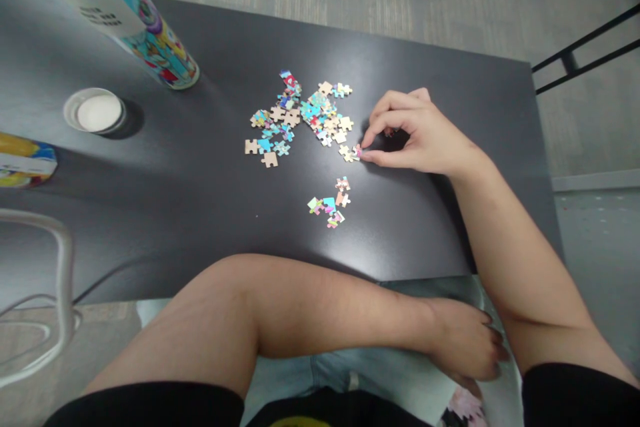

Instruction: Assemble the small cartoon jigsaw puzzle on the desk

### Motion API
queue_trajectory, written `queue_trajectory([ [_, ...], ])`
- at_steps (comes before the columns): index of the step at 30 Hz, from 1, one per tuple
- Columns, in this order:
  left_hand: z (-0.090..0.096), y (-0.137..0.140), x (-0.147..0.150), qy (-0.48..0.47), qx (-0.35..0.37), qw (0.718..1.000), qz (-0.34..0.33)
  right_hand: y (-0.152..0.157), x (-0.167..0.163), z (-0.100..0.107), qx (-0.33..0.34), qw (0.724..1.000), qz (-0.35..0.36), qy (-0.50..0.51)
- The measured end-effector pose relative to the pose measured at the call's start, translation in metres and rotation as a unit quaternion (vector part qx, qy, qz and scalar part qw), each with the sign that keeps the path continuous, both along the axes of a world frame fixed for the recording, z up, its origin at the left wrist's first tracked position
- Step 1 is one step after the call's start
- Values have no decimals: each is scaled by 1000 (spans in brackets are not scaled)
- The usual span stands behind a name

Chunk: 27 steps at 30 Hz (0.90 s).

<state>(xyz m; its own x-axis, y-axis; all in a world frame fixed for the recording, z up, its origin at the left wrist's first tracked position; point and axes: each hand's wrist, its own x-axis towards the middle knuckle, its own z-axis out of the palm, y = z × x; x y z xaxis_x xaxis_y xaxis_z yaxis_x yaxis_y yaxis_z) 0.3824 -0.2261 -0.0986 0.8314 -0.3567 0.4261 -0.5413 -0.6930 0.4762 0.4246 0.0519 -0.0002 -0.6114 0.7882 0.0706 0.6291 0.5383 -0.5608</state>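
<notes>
Several loose jigsaw pieces [300, 117] lie in a scatter at the middle of the black table [200, 213]. A smaller cluster of pieces [330, 203] sits nearer to me. My right hand [415, 133] rests on the table right of the scatter, thumb and forefinger pinching one small piece [356, 152] at its edge. My left hand [465, 343] lies below the table's near edge on my lap, fingers loosely curled, with nothing visible in it. My left forearm crosses in front of me.
A tall colourful puzzle tube [145, 27] lies tilted at the back left, with its round white lid [97, 112] beside it. A yellow and blue box [23, 160] is at the left edge. A white cable [55, 267] loops at the near left. A black chair frame [585, 53] stands far right.
</notes>
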Motion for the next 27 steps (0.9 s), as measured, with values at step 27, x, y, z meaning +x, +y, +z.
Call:
queue_trajectory([
  [27, 8, 4, -4, 12, 2, 1000, 0, 1, 7, 4, -8, 998, 49, 28],
])
